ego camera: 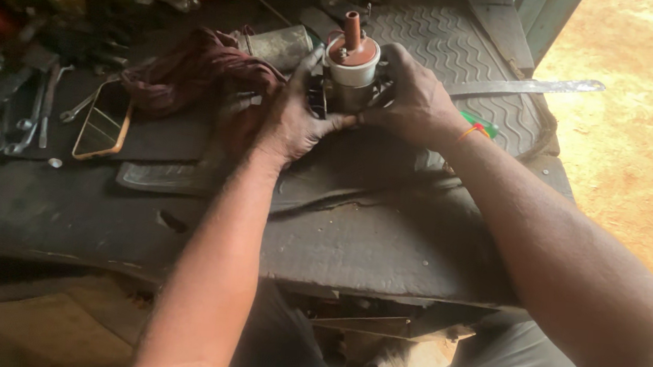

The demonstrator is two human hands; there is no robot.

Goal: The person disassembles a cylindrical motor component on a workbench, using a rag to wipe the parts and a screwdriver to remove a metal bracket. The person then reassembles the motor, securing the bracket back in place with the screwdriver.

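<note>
Head view of a dark workbench (383, 250). Both hands close together around an upright ignition coil (351, 73), a metal cylinder with a white collar, a reddish-brown cap and a short rust-coloured post standing from its top. The coil stands at about 12 o'clock in the view, on the dark mat that covers the bench.

The left hand (294, 119) grips the coil from its 9 o'clock side; the thumb points up along the cylinder wall and the fingers wrap a black bracket fixed to the body. The right hand (414, 101) clasps it from the 3 o'clock side, the fingers curled over the collar and the thumb meeting the left hand at the base. Both hands are clamped on the coil. An orange band (470, 130) circles the right wrist.

At 9 o'clock from the coil, touching the left hand, lies a crumpled dark red rag (195, 72). Further out at 9 o'clock a phone (103, 121) with a tan edge lies face up, and beyond it lie spanners (33, 110) and other loose tools. At 3 o'clock a long flat metal strip (524, 86) lies across a ribbed rubber mat (439, 37). A grey metal can (279, 46) lies on its side at 10 o'clock, near the coil. Sandy ground (641, 138) shows past the bench edge at 3 o'clock.
</note>
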